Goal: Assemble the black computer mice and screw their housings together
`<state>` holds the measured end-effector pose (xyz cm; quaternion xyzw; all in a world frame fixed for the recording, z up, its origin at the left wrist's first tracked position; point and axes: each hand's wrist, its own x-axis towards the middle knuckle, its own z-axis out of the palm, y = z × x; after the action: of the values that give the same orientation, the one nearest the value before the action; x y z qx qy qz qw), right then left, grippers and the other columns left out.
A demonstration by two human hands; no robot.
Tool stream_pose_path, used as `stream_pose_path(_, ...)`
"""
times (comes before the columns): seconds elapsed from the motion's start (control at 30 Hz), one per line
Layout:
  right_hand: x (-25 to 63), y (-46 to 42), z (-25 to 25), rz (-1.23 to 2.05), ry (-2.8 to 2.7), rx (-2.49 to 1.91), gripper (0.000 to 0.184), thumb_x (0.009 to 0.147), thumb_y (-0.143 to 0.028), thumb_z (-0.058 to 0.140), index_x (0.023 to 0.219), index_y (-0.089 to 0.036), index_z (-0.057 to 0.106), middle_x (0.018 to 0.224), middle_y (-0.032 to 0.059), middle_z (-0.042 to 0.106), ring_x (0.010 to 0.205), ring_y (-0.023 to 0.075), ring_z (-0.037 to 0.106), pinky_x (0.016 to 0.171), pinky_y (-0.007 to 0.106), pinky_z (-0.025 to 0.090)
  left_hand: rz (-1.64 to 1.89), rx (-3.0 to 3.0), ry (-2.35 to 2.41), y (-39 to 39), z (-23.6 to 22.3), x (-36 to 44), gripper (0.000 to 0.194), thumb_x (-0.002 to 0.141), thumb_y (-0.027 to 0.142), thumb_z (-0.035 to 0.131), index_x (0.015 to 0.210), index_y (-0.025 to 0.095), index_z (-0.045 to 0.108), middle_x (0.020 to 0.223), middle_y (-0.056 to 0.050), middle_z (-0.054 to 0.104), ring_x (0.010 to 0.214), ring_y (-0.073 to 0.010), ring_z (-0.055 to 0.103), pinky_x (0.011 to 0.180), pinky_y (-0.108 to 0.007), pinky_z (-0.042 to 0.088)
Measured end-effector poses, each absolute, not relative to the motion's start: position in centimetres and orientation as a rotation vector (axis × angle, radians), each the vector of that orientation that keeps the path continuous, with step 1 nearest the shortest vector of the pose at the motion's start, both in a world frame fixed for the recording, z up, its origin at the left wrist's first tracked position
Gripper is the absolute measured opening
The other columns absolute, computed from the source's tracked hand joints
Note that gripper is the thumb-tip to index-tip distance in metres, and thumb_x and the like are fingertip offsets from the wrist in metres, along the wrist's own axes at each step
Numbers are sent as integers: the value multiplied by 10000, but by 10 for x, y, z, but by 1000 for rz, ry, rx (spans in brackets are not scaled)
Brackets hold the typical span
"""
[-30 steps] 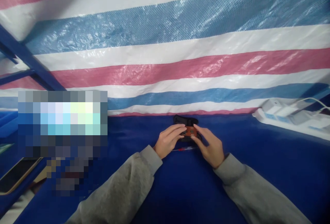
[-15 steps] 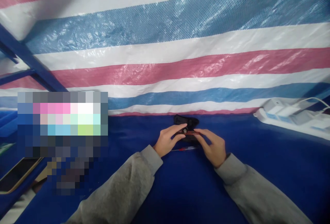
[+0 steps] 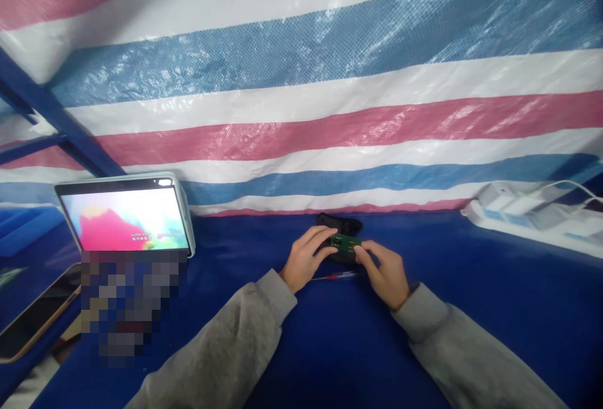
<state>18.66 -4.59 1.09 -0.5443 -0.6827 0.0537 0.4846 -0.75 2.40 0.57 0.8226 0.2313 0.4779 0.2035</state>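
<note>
A small green circuit board (image 3: 347, 244) is held up level between my two hands, its green face turned toward me. My left hand (image 3: 307, 258) pinches its left end between thumb and fingers. At the right end, my right hand (image 3: 385, 272) grips the board with its thumb and fingertips. Behind and partly under the board lie black plastic parts (image 3: 352, 225), half hidden by my fingers. A screwdriver (image 3: 335, 276) with a red and clear handle rests on the blue table just below the board, its thin shaft pointing left.
On the left a tablet (image 3: 127, 220) with a lit screen leans upright, and a phone (image 3: 40, 315) lies nearer. A white power strip (image 3: 532, 220) with plugs and a cable stands at the right. A striped plastic sheet (image 3: 301, 101) hangs behind the blue table (image 3: 330, 346).
The board has been turned between my hands: a reddish edge and a round silver part showed before, and now its green face shows. My right hand has shifted slightly left.
</note>
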Motion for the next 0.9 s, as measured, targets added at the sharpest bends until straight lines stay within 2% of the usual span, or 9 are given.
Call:
stream_pose_path(0.2, 186, -47, 12, 152, -1675, -1326, 398, 995, -380, 448, 649, -218, 556, 576, -32, 592, 524, 104, 564, 592, 230, 461, 1352, 2373, 593, 23, 3, -7, 394, 944, 371, 643, 1300, 211, 592, 1205, -90, 667, 1110, -211, 674, 997, -360, 572)
stream_pose_path(0.37, 186, -47, 10, 139, -1683, -1317, 378, 983, -407, 469, 678, -222, 595, 582, -25, 615, 536, 117, 586, 599, 245, 478, 1399, 2484, 614, 23, 2, -7, 342, 960, 349, 625, 1273, 211, 619, 1124, -84, 691, 1013, -199, 687, 937, -363, 589)
stream_pose_path(0.47, 187, -47, 7, 121, -1665, -1327, 364, 982, -396, 471, 696, -227, 617, 608, -10, 641, 565, 133, 608, 615, 260, 500, 1386, 2540, 641, 25, 2, -8, 351, 955, 359, 633, 1271, 209, 623, 1111, -92, 689, 1029, -220, 668, 921, -390, 583)
stream_pose_path(0.57, 188, -46, 5, 91, -1618, -1338, 259, 976, -388, 483, 947, -224, 681, 841, 43, 733, 762, 179, 689, 742, 314, 552, 1390, 2512, 687, 27, 3, -9, 370, 956, 372, 628, 1289, 213, 611, 1143, -101, 669, 1084, -238, 641, 948, -416, 567)
stream_pose_path(0.63, 188, -46, 4, 82, -1617, -1322, 331, 951, -407, 532, 1206, -221, 629, 1091, 89, 725, 960, 217, 698, 867, 372, 563, 1384, 2479, 709, 27, 4, -9, 380, 959, 386, 617, 1300, 217, 602, 1155, -100, 660, 1085, -234, 639, 959, -413, 563)
stream_pose_path(0.7, 188, -45, 3, 64, -1652, -1295, 423, 930, -404, 576, 1316, -233, 577, 1231, 106, 678, 1098, 237, 667, 948, 404, 550, 1355, 2472, 710, 26, 4, -9, 388, 959, 399, 611, 1300, 216, 602, 1153, -97, 660, 1076, -229, 641, 960, -403, 562)
stream_pose_path(0.77, 187, -45, 2, 17, -1679, -1274, 377, 928, -374, 591, 1282, -246, 615, 1223, 98, 685, 1121, 236, 661, 959, 404, 547, 1325, 2476, 705, 26, 5, -9, 391, 960, 406, 606, 1298, 210, 605, 1150, -99, 662, 1070, -228, 642, 957, -399, 563)
stream_pose_path(0.9, 188, -45, -1, -82, -1656, -1268, 248, 918, -356, 618, 1123, -252, 711, 1044, 70, 747, 956, 216, 704, 864, 379, 566, 1281, 2432, 680, 25, 6, -10, 370, 983, 419, 571, 1288, 216, 618, 1142, -93, 676, 1042, -214, 662, 955, -385, 564)
